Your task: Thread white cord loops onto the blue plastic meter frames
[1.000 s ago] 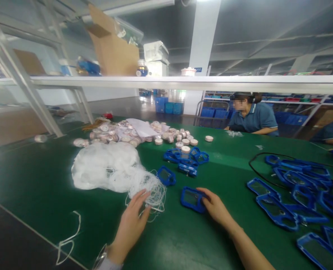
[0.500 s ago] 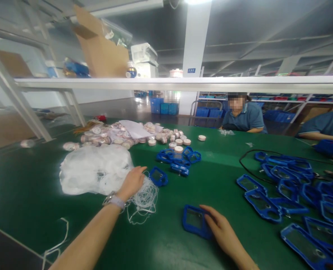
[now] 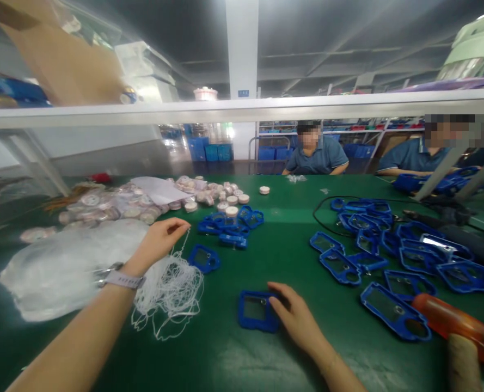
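My left hand (image 3: 164,239), with a watch at the wrist, pinches the end of a white string (image 3: 187,235) above a tangled heap of white string (image 3: 170,291). A white plastic bag (image 3: 62,267) lies behind that forearm. On the green table, my right hand (image 3: 293,313) rests its thumb and fingers on the right end of a blue frame (image 3: 258,311) with a clear window. Another blue frame (image 3: 203,258) lies just right of the string heap.
Small round tins (image 3: 119,201) are piled at the back left. Blue frames (image 3: 225,226) lie mid-table, and more frames (image 3: 339,267) spread on the right near an orange-headed mallet (image 3: 458,324). A white shelf (image 3: 242,109) crosses above. Two people sit opposite.
The view has turned right. My left hand has closed on a string end and raised it from the heap. My right hand stays at the blue frame.
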Tool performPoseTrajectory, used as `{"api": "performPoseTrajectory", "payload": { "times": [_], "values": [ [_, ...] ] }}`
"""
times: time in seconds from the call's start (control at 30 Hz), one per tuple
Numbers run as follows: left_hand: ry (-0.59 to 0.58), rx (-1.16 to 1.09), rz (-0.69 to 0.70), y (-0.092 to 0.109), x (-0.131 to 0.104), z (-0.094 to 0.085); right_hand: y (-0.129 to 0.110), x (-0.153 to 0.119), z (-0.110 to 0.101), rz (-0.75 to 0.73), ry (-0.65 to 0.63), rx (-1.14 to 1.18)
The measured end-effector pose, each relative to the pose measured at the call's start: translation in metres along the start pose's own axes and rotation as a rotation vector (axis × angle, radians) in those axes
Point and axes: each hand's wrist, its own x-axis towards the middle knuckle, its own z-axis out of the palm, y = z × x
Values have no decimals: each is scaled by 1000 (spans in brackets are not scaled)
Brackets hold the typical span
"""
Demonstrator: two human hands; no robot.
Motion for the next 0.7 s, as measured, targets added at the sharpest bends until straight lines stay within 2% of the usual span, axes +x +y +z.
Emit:
{"api": "performPoseTrajectory", "payload": {
  "times": [0.13,0.23,0.3,0.37,0.5,0.6,0.7],
  "values": [
    [94,-192,31,36,-15,-10,-3,-1,1,-31,49,15],
    [77,-331,67,64,-31,-6,-8,-3,0,-69,113,45],
    [-21,-350,117,82,-42,-2,-14,-6,1,-101,125,99],
    [-158,-367,190,100,-53,4,-21,-9,2,-102,80,195],
    [-459,-416,300,128,-72,19,-29,-13,4,-9,-127,442],
    [-667,-418,342,137,-83,34,-27,-13,1,46,-274,579],
    [-762,-392,341,137,-89,48,-22,-13,-3,101,-421,652]
  ]
}}
